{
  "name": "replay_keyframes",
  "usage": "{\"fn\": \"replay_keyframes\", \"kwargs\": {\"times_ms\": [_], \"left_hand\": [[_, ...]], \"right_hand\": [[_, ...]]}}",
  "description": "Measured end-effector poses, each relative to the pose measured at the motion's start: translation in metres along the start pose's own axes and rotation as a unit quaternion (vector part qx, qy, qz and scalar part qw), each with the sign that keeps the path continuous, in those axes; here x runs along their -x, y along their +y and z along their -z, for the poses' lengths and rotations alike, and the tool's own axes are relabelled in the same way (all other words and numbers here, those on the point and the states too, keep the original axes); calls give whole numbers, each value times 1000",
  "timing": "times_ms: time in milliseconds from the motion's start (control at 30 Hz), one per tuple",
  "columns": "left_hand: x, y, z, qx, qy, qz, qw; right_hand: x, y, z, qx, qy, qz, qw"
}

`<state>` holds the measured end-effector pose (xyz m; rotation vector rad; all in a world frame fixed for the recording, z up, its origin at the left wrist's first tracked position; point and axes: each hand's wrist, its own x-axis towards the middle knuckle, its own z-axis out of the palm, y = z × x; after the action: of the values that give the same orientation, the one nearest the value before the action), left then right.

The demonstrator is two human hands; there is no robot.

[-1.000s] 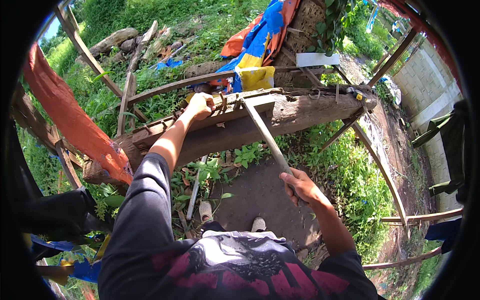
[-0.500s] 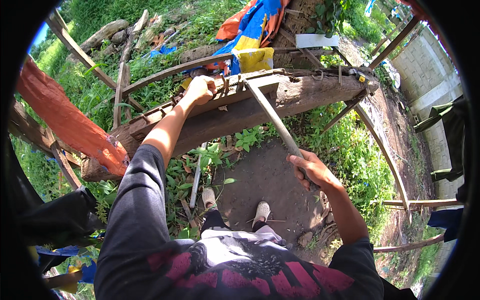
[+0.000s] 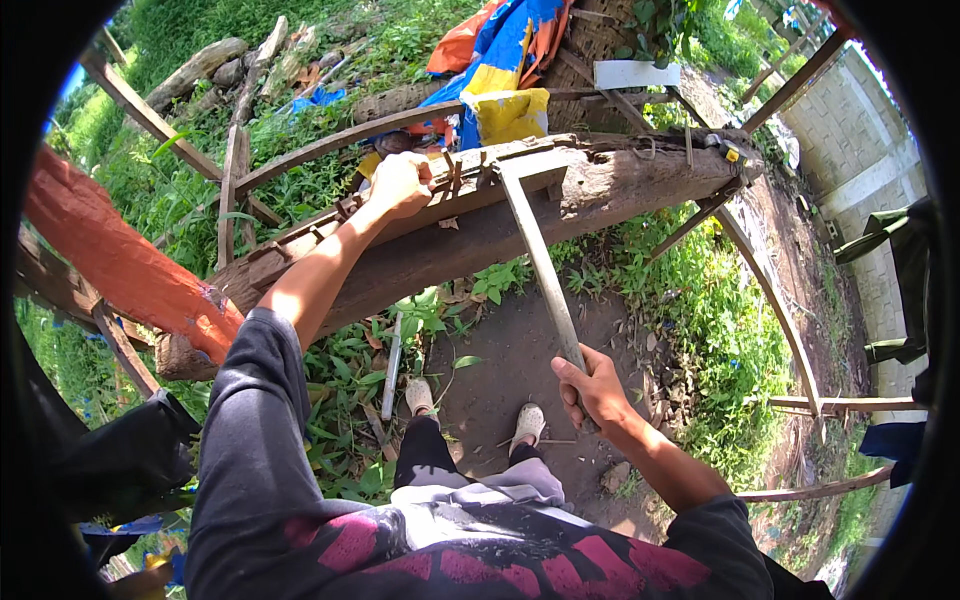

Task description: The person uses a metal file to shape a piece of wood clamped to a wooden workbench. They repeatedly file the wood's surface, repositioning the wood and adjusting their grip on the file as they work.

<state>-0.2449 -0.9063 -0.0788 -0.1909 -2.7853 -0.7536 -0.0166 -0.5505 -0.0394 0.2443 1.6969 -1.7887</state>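
Observation:
My right hand (image 3: 597, 388) is wrapped round the near end of a long grey pole (image 3: 541, 255). The pole slants away from me, its far end meeting a wooden board (image 3: 535, 183) fixed along a thick weathered beam (image 3: 620, 180). Short upright dark pegs (image 3: 456, 178) stick up from the board. Closed at the board's far edge, left of those pegs, is my left hand (image 3: 402, 187). Whatever its fingers hold is hidden from view.
An orange-red post (image 3: 130, 255) leans at the left. Blue, orange and yellow tarpaulin (image 3: 500, 75) hangs behind the beam. A pale metal bar (image 3: 392, 365) lies by my left foot. Curved wooden rails (image 3: 770, 290) stand right, before a block wall (image 3: 850, 140).
My right hand has moved left and slightly nearer to me, swinging the pole's near end with it. The pole's far end stays at the board. My left hand keeps its place there.

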Motion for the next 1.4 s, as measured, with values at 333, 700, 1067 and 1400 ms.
{"fn": "replay_keyframes", "kwargs": {"times_ms": [333,700,1067,1400], "left_hand": [[5,27,9,16,-57,-26,998],[5,39,12,-46,-178,25,983],[18,29,12,25,-104,-30,994],[-20,10,3,37,-176,-20,983]], "right_hand": [[-82,76,-249,-422,-28,-30,905],[-196,23,-387,-453,217,33,864],[-221,33,-408,-228,205,141,941],[-201,26,-359,-405,51,9,913]]}}
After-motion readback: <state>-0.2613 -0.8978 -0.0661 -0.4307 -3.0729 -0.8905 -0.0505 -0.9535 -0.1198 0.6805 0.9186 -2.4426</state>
